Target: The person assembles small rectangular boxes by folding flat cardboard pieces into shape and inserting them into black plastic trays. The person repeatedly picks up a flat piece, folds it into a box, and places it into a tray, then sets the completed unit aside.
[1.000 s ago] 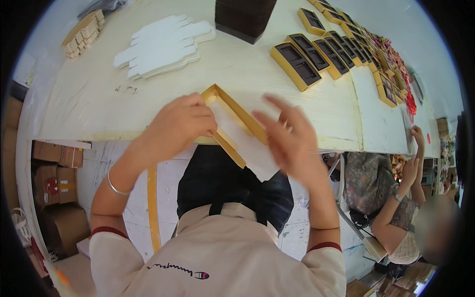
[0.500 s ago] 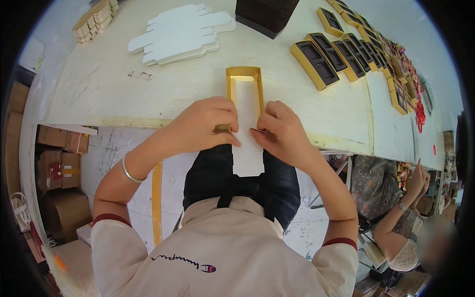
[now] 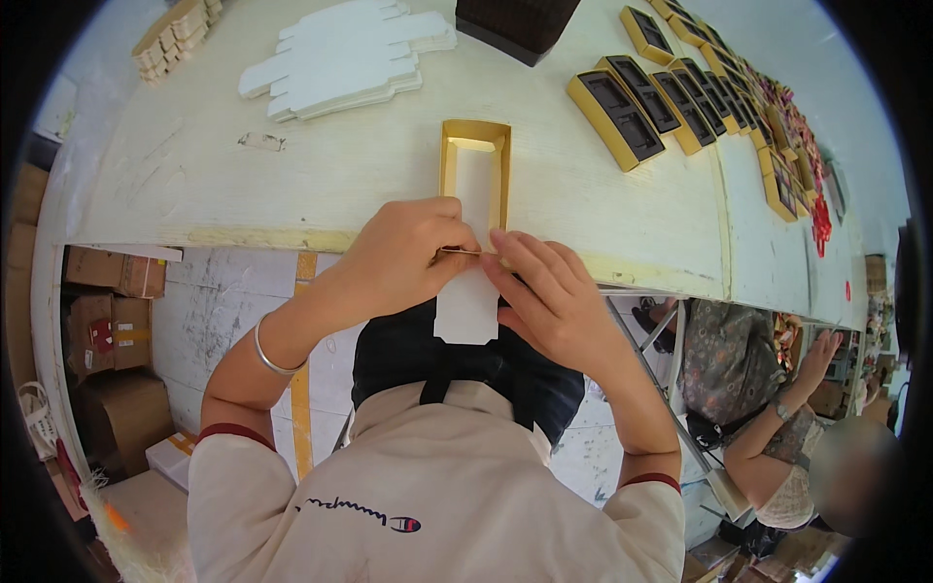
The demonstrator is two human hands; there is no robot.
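Observation:
A narrow carton tray (image 3: 503, 185), gold on its walls and white inside, lies partly folded across the near edge of the table. Its far end stands up as a walled box, while a white end flap (image 3: 466, 316) hangs out toward my lap. My left hand (image 3: 413, 248) is closed on the carton's near left corner, pinching a small side tab. My right hand (image 3: 546, 296) works at the near right corner, thumb and fingers closed on the carton edge, fingertips meeting the left hand's tab near the middle. The gripping fingertips partly hide the folded tabs.
White flat carton blanks (image 3: 345, 58) are stacked at the back left, near a dark brown container (image 3: 515, 29). Gold boxes with dark inserts (image 3: 622, 117) stand in rows on the right. Wooden pieces (image 3: 175, 39) sit far left. A co-worker's hand (image 3: 821, 355) shows at right.
My hands have come together, and the two side tabs are folded inward toward each other. My right hand's fingers have straightened. The co-worker's hand has opened out.

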